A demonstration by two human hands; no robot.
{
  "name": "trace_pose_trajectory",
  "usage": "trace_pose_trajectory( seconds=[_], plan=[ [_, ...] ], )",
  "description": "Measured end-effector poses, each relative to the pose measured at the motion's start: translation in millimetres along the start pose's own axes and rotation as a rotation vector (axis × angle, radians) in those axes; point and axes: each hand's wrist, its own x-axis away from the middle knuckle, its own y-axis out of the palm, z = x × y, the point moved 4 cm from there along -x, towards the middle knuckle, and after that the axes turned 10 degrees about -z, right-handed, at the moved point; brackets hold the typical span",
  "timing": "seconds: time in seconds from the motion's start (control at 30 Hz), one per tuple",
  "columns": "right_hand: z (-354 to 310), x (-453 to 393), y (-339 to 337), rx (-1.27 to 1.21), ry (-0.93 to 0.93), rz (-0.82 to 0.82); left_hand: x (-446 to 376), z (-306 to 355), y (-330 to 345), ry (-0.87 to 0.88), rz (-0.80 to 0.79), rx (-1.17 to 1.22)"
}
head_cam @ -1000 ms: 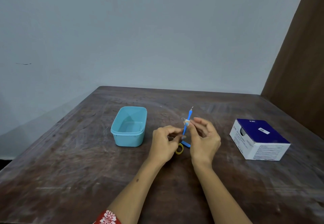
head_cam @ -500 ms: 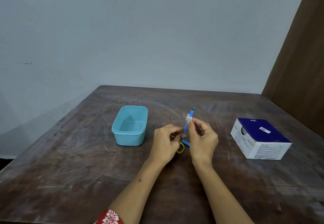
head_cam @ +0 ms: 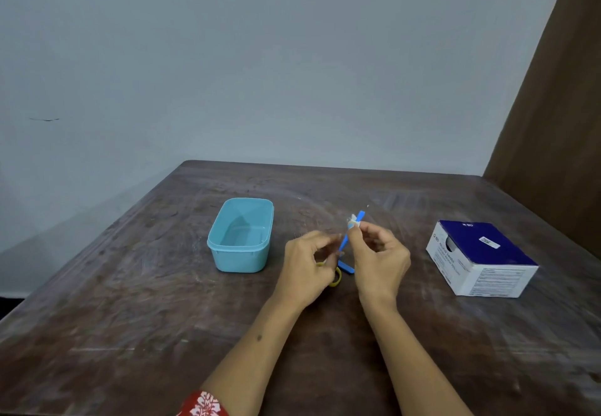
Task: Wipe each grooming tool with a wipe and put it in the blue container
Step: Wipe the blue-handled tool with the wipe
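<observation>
A slim blue grooming tool [head_cam: 345,242] is being held upright above the tabletop [head_cam: 130,301], tilted slightly to the right, between the two hands. Its lower part is being pinched by the left hand [head_cam: 307,269], whose fingers are curled round it in a clenched grip. Near the tool's upper end, a small white wipe [head_cam: 353,220] is being pressed against the shaft by the thumb and forefinger of the right hand [head_cam: 379,258], its grip being closed on wipe and tool together; the blue tip is showing just above the wipe. Below the hands, a flat blue piece [head_cam: 345,267] and a yellow ring-shaped item [head_cam: 336,280] are lying on the tabletop, partly hidden by the left hand. The blue container [head_cam: 240,236] is standing open to the left of the hands, apart from them. A blue and white box [head_cam: 481,258] is resting well to the right. A red patterned sleeve [head_cam: 203,404] is showing at the lower edge.
</observation>
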Motion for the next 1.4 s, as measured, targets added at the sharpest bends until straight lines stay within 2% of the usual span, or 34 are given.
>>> trace_pose_trajectory(
  seconds=[0.1,0.2,0.43,0.6,0.8,0.97,1.2,1.4],
  plan=[
    [-8,4,2,0.170,-0.210,-0.053,-1,5,-9,0.057,0.159,0.017],
    [-12,9,8,0.328,-0.418,-0.106,0,8,-13,0.067,0.217,0.094],
    [-12,12,11,0.430,-0.582,-0.126,-3,0,-16,-0.042,0.233,0.209],
    [-12,13,12,0.442,-0.574,-0.142,-3,4,-19,-0.037,0.256,0.174],
    [7,6,16,0.587,-0.369,-0.259,-3,0,-27,-0.086,0.357,0.326],
    [-3,10,18,0.569,-0.474,-0.276,-4,-3,-23,-0.091,0.333,0.317],
    [9,6,18,0.633,-0.341,-0.281,-3,0,-23,-0.075,0.331,0.325],
    [2,11,17,0.653,-0.410,-0.237,-3,-1,-17,-0.028,0.272,0.208]
  ],
)
